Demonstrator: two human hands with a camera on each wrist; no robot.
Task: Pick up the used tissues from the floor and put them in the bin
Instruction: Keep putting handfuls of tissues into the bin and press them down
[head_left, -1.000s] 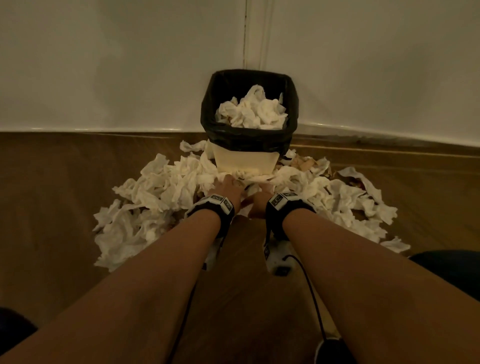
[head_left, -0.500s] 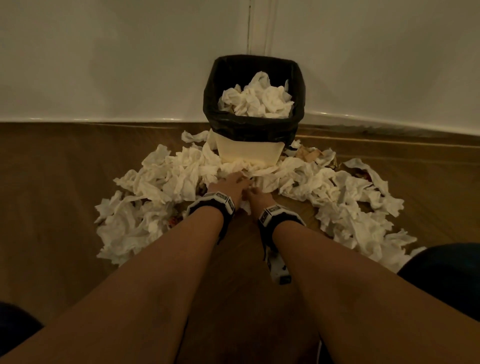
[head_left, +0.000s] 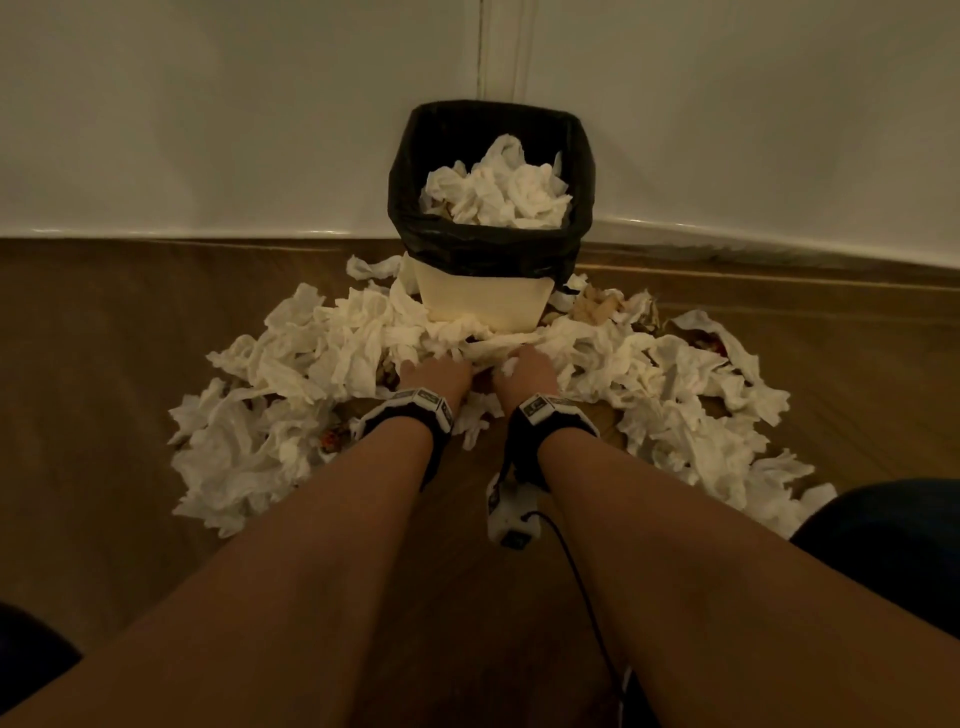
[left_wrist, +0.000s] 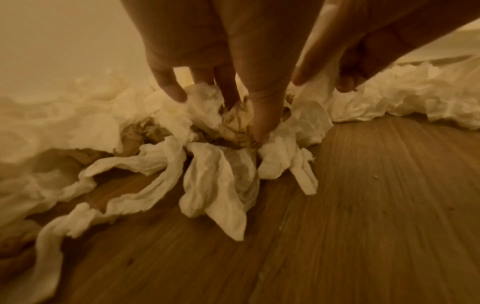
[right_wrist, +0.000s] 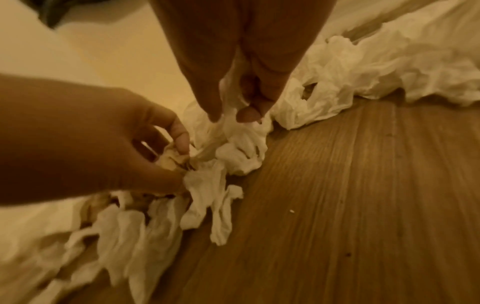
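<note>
A cream bin (head_left: 483, 301) lined with a black bag stands in the wall corner, heaped with white tissues (head_left: 498, 192). Crumpled white tissues (head_left: 311, 364) spread in a wide pile over the wooden floor before it. My left hand (head_left: 436, 371) reaches into the pile just in front of the bin. In the left wrist view its thumb and fingers pinch a stained, crumpled tissue (left_wrist: 237, 123). Beside it, my right hand (head_left: 527, 371) pinches a white tissue (right_wrist: 233, 131) between thumb and fingers, low over the floor.
White walls meet behind the bin. Bare wooden floor (head_left: 104, 389) lies left, right and near me. A small white device (head_left: 511, 512) with a black cable hangs under my right wrist. Dark-clothed knees (head_left: 883, 535) sit at the lower corners.
Both hands have pushed forward into the tissues right at the foot of the bin. The view has closed in on the pile.
</note>
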